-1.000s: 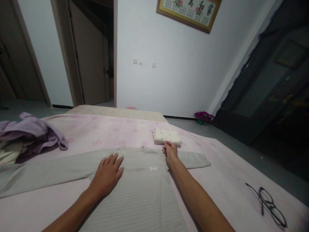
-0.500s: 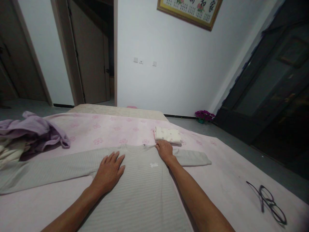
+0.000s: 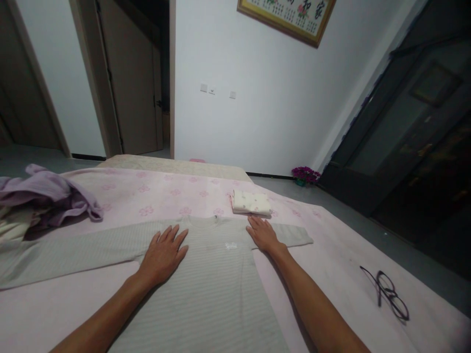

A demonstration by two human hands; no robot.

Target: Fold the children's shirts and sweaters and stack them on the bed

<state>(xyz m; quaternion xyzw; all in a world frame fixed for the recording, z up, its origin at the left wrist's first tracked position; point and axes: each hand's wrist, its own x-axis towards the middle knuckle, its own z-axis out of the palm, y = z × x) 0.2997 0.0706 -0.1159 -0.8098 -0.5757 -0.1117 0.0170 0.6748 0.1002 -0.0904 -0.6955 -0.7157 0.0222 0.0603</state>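
Observation:
A pale grey, finely striped long-sleeved shirt (image 3: 209, 284) lies spread out, its collar pointing away from me and its sleeves stretched to both sides. My left hand (image 3: 164, 252) rests flat on it near the left shoulder, fingers spread. On the right shoulder, where the sleeve begins, my right hand (image 3: 262, 234) lies with its fingers stretched out. A small white print shows on the chest. Just beyond my right hand sits a folded cream cloth (image 3: 252, 202) with small spots.
The shirt lies on a pink flowered sheet (image 3: 162, 184). A crumpled purple garment (image 3: 55, 196) is heaped at the left over cream fabric. Black glasses (image 3: 388, 292) lie at the right. Behind stand purple flowers (image 3: 305, 175) on the floor and a wall (image 3: 228, 132).
My right hand has let go of the shirt's collar area, shifted right and flattened on the shoulder. My left hand has stayed on the shirt. The view has shifted slightly.

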